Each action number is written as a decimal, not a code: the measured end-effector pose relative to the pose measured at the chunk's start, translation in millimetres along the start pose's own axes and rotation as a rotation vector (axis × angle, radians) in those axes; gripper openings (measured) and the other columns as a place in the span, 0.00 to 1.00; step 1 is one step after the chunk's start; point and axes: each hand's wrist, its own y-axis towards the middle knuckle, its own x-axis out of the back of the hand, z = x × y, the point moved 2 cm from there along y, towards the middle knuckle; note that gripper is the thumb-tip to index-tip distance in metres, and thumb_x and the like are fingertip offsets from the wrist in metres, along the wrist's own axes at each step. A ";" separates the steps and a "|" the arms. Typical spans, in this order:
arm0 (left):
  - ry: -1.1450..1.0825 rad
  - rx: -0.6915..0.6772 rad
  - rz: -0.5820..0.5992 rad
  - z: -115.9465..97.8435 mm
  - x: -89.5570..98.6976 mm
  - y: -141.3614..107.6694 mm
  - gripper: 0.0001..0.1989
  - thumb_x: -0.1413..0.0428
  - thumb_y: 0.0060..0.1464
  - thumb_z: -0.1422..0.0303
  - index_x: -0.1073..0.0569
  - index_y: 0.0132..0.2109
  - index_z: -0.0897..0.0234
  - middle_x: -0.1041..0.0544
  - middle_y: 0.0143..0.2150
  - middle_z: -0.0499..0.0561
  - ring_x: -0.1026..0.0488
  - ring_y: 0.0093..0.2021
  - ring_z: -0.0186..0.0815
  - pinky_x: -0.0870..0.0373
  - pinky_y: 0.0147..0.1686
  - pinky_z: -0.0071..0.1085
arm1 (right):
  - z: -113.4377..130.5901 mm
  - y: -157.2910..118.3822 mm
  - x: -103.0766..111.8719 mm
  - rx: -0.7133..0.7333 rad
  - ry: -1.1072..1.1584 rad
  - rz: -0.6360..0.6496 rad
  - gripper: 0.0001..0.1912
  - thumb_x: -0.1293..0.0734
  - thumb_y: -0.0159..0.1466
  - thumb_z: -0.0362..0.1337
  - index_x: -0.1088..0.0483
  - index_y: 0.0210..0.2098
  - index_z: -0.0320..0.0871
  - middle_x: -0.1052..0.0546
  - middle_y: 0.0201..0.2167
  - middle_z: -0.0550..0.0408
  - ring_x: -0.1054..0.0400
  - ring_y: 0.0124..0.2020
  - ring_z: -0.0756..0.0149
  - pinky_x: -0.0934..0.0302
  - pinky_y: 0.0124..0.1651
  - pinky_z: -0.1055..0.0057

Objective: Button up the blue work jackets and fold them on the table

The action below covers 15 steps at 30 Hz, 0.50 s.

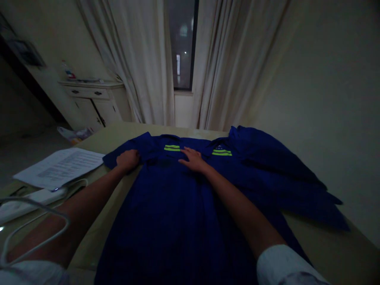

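A dark blue work jacket (178,198) lies spread out, front up, over the table, with yellow-green bands across each side of its chest. My left hand (128,160) is closed at the sleeve (114,157) on the left side, its fingertips curled into the cloth and partly hidden. On the chest, beside the left band, my right hand (193,159) rests with its fingers spread. The other sleeve (279,162) lies bunched and folded towards the right edge of the table. The lower end of the jacket runs out of view at the bottom.
Printed sheets (61,166) lie on the table (118,130) at the left. Near them are a white power strip (32,202) and a looping white cable (44,208). A wall stands close on the right. Behind are curtains (142,59), a window and a low cabinet (92,99).
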 end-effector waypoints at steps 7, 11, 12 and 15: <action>-0.645 0.128 -0.479 -67.4 80.6 6.8 0.23 0.51 0.67 0.59 0.26 0.59 0.69 0.22 0.58 0.64 0.27 0.60 0.51 0.32 0.61 0.45 | 37.3 -28.3 -22.9 -0.006 0.621 -0.093 0.44 0.27 0.64 0.57 0.42 0.73 0.49 0.37 0.72 0.43 0.41 0.72 0.51 0.42 0.71 0.50; -1.139 -0.261 0.017 -158.2 92.6 -13.7 0.31 0.55 0.71 0.48 0.37 0.69 0.64 0.23 0.58 0.63 0.25 0.57 0.46 0.27 0.56 0.44 | 57.8 9.6 -0.3 -0.065 1.121 -0.377 0.52 0.20 0.53 0.52 0.41 0.71 0.49 0.30 0.67 0.45 0.31 0.65 0.51 0.30 0.62 0.55; -1.178 -0.356 0.141 -175.1 89.7 -22.1 0.33 0.54 0.70 0.46 0.39 0.71 0.62 0.24 0.59 0.64 0.25 0.57 0.47 0.26 0.55 0.45 | 56.8 22.5 9.1 -0.105 1.214 -0.474 0.46 0.21 0.55 0.50 0.36 0.68 0.47 0.24 0.62 0.47 0.27 0.61 0.53 0.29 0.59 0.56; -1.098 -0.518 0.167 -188.7 72.8 -39.5 0.36 0.46 0.66 0.49 0.45 0.74 0.58 0.29 0.66 0.66 0.25 0.60 0.48 0.25 0.56 0.47 | 21.8 45.2 44.9 -0.348 1.266 -0.783 0.25 0.27 0.60 0.44 0.26 0.55 0.40 0.16 0.44 0.49 0.20 0.47 0.57 0.24 0.51 0.59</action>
